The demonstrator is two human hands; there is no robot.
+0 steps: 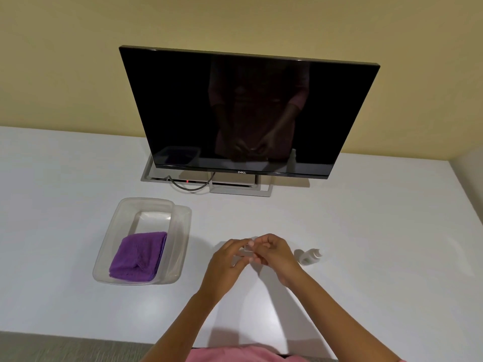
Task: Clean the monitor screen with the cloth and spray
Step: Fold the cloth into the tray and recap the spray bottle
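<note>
Purple cloth [138,254] lies near-left; our left hand [224,259] and right hand [277,257] pinch a small clear cap [248,248] together.

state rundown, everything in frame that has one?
monitor: off, upright on its stand
cloth: folded, in the container
container: open, no lid on
spray bottle: standing, untouched
left hand: pinching small clear object
right hand: pinching the same object
small clear object: held between both hands

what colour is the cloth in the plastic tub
Purple, seen clearly in the head view: the cloth.
</note>
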